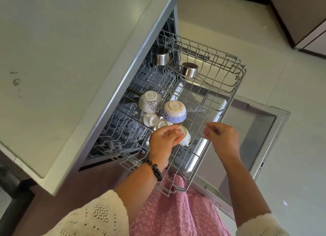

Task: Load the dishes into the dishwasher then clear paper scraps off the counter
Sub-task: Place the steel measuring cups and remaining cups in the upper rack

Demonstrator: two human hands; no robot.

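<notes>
The dishwasher's upper wire rack (227, 101) is pulled out over the open door (264, 129). Upside down in it are a white patterned bowl (150, 101), a blue-and-white bowl (174, 112), two small white cups (151, 119) and two steel cups (188, 69). My left hand (164, 138) holds a white gold-trimmed cup (185, 137) between thumb and fingers, tilted on the rack just below the blue bowl. My right hand (222, 137) hovers over the rack's right part, fingers curled round what looks like a clear glass (209, 129); the glass is hard to make out.
The pale counter (61, 59) fills the left side, with a few dark marks near its left edge. The lower rack (127, 126) shows inside the machine below. Tiled floor (264, 41) lies to the right, and a cabinet (299, 15) stands at the top right.
</notes>
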